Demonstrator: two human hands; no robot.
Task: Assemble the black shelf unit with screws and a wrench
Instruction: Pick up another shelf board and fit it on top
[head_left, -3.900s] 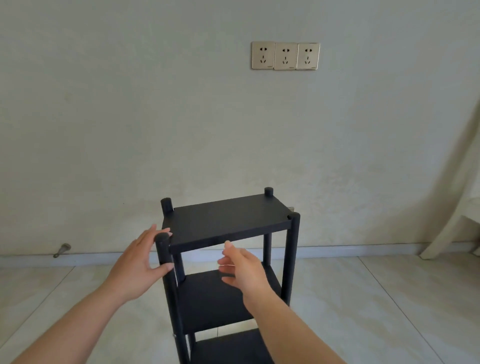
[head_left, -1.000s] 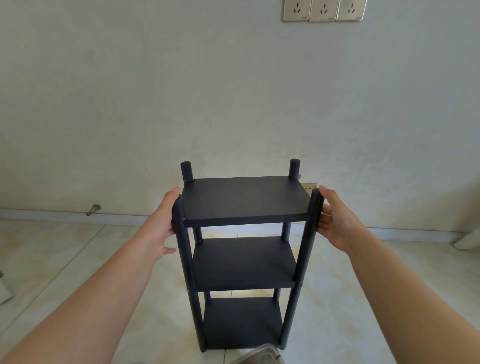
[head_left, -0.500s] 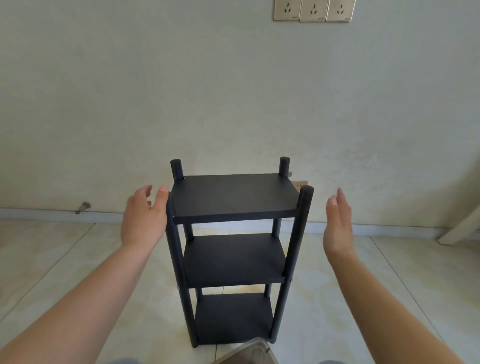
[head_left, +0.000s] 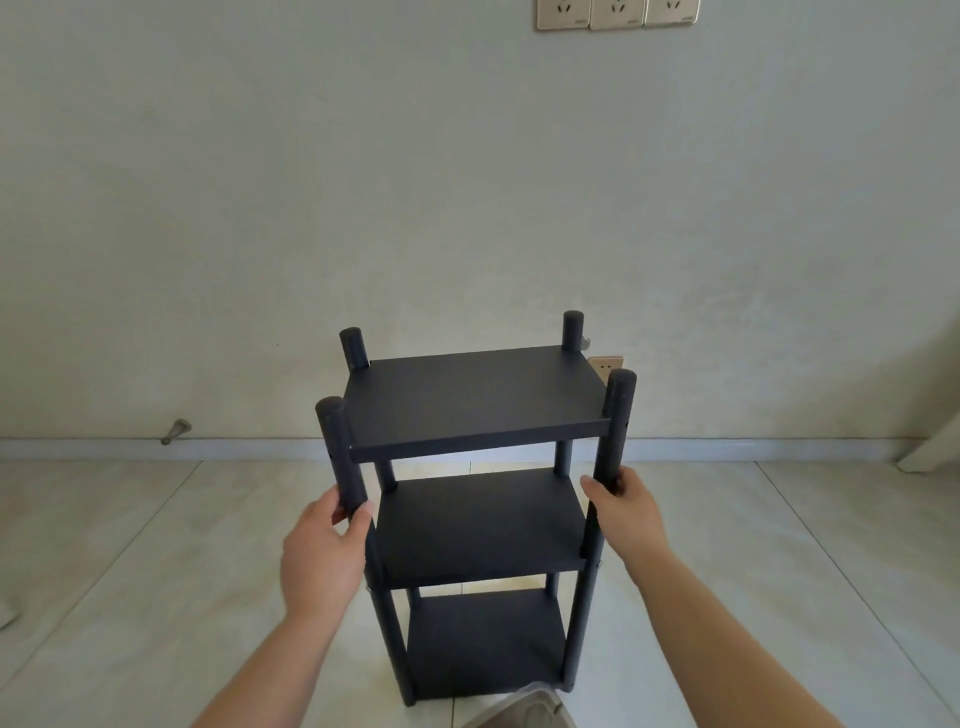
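The black shelf unit (head_left: 475, 400) stands upright on the tiled floor in front of a pale wall, with three shelves between four round posts. My left hand (head_left: 322, 553) grips the front left post between the top and middle shelves, thumb and fingers curled round it. My right hand (head_left: 626, 512) grips the front right post at about the same height. No screws or wrench are in view.
A metal doorstop (head_left: 175, 431) sticks up at the skirting to the left. A low wall socket (head_left: 605, 366) shows behind the shelf, and three sockets (head_left: 616, 13) sit high on the wall. A grey object's corner (head_left: 524, 712) lies at the bottom edge. A white furniture leg (head_left: 930, 441) stands at right.
Half a second ago both hands were open and off the shelf beside its top. They have since dropped lower and closed round the two front posts.
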